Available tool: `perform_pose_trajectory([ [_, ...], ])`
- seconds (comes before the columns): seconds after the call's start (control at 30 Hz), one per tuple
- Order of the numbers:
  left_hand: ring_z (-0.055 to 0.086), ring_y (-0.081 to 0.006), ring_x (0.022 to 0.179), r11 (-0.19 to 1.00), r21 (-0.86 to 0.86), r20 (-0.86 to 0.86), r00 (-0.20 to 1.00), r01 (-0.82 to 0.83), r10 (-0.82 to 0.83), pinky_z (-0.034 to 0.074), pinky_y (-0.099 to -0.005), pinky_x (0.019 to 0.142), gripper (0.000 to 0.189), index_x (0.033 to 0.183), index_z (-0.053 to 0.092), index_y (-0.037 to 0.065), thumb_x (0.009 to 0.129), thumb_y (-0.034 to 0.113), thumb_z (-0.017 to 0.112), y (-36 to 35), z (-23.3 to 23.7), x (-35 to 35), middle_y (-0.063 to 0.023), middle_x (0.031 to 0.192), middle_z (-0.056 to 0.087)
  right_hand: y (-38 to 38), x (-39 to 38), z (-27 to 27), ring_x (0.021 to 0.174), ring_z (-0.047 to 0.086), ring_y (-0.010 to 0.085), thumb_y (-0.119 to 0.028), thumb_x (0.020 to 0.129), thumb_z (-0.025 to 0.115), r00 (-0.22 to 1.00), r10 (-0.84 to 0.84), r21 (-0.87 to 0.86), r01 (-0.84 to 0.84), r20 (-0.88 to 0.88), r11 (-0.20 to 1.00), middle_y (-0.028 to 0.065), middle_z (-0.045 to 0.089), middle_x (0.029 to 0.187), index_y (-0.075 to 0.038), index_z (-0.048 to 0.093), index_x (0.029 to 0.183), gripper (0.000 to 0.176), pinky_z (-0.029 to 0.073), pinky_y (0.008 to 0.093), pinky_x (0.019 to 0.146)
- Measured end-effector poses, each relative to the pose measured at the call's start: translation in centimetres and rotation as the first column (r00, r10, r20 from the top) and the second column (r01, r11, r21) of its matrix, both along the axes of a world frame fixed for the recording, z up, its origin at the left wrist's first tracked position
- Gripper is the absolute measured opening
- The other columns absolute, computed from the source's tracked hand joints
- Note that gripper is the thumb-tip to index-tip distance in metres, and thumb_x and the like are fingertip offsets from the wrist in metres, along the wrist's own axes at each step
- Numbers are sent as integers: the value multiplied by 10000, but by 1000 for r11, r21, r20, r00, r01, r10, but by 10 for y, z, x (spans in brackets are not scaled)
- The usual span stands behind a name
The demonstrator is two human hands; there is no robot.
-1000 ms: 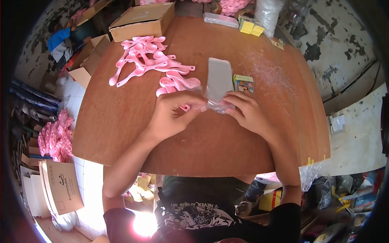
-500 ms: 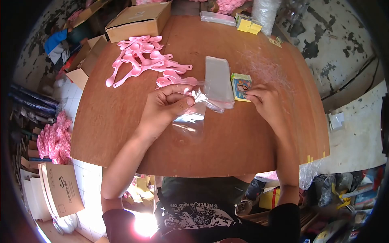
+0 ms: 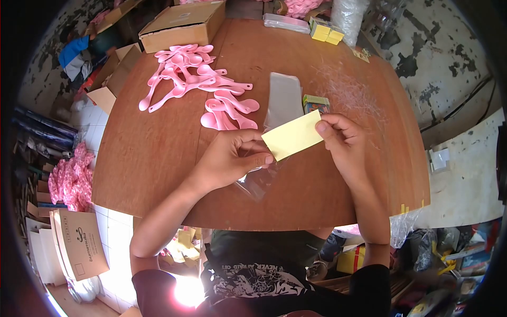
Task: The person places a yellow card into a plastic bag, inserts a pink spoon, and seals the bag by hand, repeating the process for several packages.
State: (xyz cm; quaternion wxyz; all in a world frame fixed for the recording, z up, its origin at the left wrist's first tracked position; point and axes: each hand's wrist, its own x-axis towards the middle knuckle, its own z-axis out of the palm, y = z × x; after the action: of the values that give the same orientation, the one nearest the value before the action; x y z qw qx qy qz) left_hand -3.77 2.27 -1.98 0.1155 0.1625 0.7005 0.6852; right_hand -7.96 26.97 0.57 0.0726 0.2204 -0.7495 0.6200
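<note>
My left hand pinches a clear plastic bag that hangs below its fingers. My right hand grips the right end of a pale yellow card, plain on the side facing me. The card's left end reaches the fingertips of my left hand. Behind the card lies a stack of clear plastic bags. Beside that stack is a pile of printed cards, partly hidden by the card and my right hand. Pink plastic spoons lie just beyond my left hand.
More pink spoons are heaped at the left, near a cardboard box. Thin plastic strips lie scattered at the right. Yellow card stacks and a plastic roll stand at the back. Another person is at the far left.
My right hand has lifted a card off the printed pile and brought it leftward, toward my left hand. My left hand, with the bag, has moved slightly right and nearer to me.
</note>
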Motion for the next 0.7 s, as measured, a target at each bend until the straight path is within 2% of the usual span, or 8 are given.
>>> perform_pose_trajectory([
  [0.1, 630, -62, 801, 999, 11, -3, 999, 34, -34, 500, -239, 732, 229, 1081, 661, -33, 885, 81, 685, 2, 3, 3, -63, 925, 715, -2, -3, -7, 688, 552, 15, -116, 896, 704, 1000, 23, 5, -23, -7, 1000, -3, 669, 779, 2, 670, 971, 144, 402, 173, 593],
  [0.23, 633, -68, 809, 998, -15, 10, 998, 55, -55, 509, -242, 723, 234, 1080, 657, -46, 888, 86, 683, 4, 6, 4, -61, 917, 706, -3, 1, -9, 701, 584, 19, -75, 861, 734, 999, 27, 32, -26, -27, 999, 29, 700, 794, 1, 658, 916, 121, 428, 183, 605],
  [0.33, 640, -82, 822, 996, -31, 30, 997, 78, -77, 517, -245, 715, 247, 1097, 647, -65, 889, 67, 674, 2, 7, 2, -72, 928, 699, -1, 2, -5, 710, 603, 24, -59, 856, 735, 996, -19, 29, 21, -89, 999, 28, 702, 787, 1, 656, 909, 113, 440, 186, 611],
  [0.4, 640, -81, 841, 991, 61, 47, 992, 115, -118, 510, -235, 746, 360, 1207, 588, -61, 887, 68, 692, 2, 5, 0, -85, 973, 709, 2, 1, -3, 716, 611, 31, -54, 857, 732, 996, -15, 27, 17, -85, 999, 30, 700, 787, 3, 657, 912, 109, 443, 187, 613],
  [0.47, 646, -87, 852, 993, 58, 44, 994, 98, -101, 514, -236, 747, 368, 1216, 581, -64, 890, 68, 689, 4, 13, 3, -91, 978, 709, 2, 3, -1, 722, 620, 37, -49, 858, 729, 996, -11, 27, 13, -83, 1000, 32, 699, 786, 5, 659, 916, 106, 446, 188, 615],
  [0.57, 654, -99, 870, 996, 29, 25, 996, 82, -83, 521, -240, 750, 374, 1225, 574, -67, 894, 70, 683, 6, 20, 5, -100, 992, 707, -6, 13, 2, 745, 626, 50, -47, 871, 713, 996, 79, 19, -78, -48, 997, 46, 698, 821, 9, 662, 951, 110, 457, 195, 626],
  [0.63, 657, -104, 878, 997, 1, 10, 997, 81, -81, 525, -242, 751, 372, 1225, 575, -67, 896, 72, 681, 7, 21, 6, -104, 1001, 706, -10, 18, 4, 769, 628, 59, -42, 889, 689, 987, 157, -79, -155, 26, 985, 61, 694, 864, 15, 659, 995, 123, 474, 206, 645],
  [0.7, 655, -107, 884, 999, 13, -35, 998, 53, -52, 526, -241, 745, 356, 1210, 584, -64, 898, 76, 681, 9, 22, 6, -103, 1013, 703, -8, 17, 5, 778, 627, 61, -42, 896, 679, 987, 160, -44, -160, 7, 986, 61, 692, 876, 17, 656, 1006, 127, 480, 208, 659],
])
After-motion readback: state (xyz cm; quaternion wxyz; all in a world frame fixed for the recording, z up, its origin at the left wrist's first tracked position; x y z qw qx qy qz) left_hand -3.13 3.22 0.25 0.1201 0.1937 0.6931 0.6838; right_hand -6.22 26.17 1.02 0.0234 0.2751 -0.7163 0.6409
